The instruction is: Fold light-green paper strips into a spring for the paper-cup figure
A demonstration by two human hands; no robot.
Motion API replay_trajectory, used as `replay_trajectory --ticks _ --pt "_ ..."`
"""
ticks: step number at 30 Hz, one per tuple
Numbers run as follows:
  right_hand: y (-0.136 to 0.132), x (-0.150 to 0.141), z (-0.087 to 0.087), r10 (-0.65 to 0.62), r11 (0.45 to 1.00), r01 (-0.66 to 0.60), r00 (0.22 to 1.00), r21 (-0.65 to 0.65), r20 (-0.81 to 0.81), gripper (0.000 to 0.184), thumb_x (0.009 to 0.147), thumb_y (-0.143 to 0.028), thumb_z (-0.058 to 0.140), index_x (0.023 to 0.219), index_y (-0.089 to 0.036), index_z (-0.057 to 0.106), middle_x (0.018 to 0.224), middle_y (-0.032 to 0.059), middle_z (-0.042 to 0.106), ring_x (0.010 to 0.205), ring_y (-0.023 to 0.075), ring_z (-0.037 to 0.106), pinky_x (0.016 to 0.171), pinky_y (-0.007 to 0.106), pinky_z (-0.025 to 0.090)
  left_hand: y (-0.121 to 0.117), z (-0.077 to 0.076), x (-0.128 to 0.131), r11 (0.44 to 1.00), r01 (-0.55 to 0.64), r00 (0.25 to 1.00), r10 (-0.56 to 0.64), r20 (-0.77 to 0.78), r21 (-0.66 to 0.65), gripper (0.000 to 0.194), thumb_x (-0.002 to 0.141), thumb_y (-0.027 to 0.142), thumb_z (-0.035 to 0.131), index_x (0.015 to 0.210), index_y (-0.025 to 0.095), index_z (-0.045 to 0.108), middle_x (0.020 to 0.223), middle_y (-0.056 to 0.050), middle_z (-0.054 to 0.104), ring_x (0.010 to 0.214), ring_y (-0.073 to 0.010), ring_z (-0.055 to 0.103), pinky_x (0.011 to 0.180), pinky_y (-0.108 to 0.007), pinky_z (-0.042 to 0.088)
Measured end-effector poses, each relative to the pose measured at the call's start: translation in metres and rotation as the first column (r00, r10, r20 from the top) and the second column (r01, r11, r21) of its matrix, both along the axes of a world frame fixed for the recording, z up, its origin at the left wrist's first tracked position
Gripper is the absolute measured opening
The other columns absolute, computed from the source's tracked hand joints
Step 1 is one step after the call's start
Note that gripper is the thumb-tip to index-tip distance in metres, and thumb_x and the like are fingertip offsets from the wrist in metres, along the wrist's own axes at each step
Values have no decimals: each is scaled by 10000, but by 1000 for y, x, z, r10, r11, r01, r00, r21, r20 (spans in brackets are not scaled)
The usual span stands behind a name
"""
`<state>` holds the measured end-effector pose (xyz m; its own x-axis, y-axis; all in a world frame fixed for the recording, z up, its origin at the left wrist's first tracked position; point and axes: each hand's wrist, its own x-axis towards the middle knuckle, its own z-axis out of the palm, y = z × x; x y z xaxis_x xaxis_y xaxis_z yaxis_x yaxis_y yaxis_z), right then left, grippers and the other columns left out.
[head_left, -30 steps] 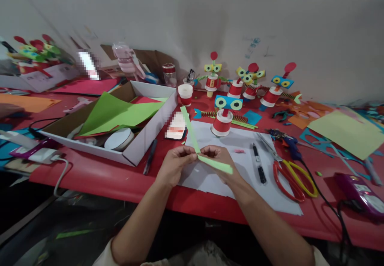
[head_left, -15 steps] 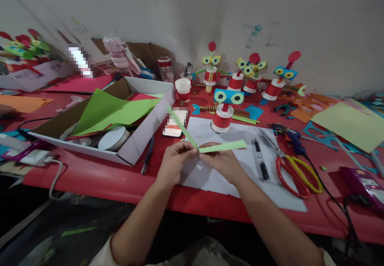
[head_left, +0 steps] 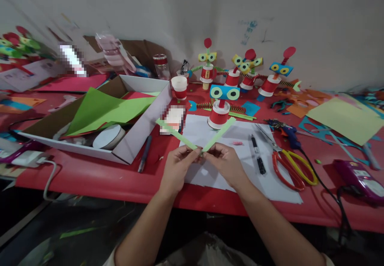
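Observation:
Both of my hands pinch a light green paper strip (head_left: pixel 217 135) at its bend, over a white sheet (head_left: pixel 240 154) on the red table. My left hand (head_left: pixel 178 166) grips the bend from the left, my right hand (head_left: pixel 226 163) from the right. The strip forms a V: one arm runs up-left toward the white box, the other up-right toward a red paper cup figure (head_left: pixel 219 113) with blue eyes. A black marker (head_left: pixel 258 158) lies just right of my right hand.
Red-and-yellow scissors (head_left: pixel 289 168) and a blue glue gun (head_left: pixel 289 136) lie at right, a purple device (head_left: pixel 360 178) at the far right. A white box (head_left: pixel 144 130) with green paper and a tape roll stands left. Several cup figures (head_left: pixel 249 76) line the wall.
The right arm of the strip swung from pointing down-right, through level, to pointing up-right, making a V. My hands stayed together at the bend. The view dipped slightly.

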<state>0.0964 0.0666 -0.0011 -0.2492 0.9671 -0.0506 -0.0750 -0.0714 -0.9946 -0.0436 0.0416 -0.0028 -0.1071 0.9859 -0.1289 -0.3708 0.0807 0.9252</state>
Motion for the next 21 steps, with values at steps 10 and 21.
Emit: replay_trajectory --ticks 10,21 --pt "-7 3 2 -13 996 1 992 -90 -126 166 659 -304 749 664 -185 633 647 -10 646 629 143 583 664 289 459 -15 -4 15 987 -124 989 132 68 -102 213 632 322 820 747 159 744 711 -19 709 637 -118 623 653 -247 506" --pt "-11 3 -3 9 1000 -11 997 -25 -77 144 666 -285 740 685 -193 631 664 -12 628 662 147 564 673 287 460 -25 -2 14 975 -176 975 192 112 -138 257 558 278 862 718 132 725 693 -28 705 658 -128 641 674 -263 533"
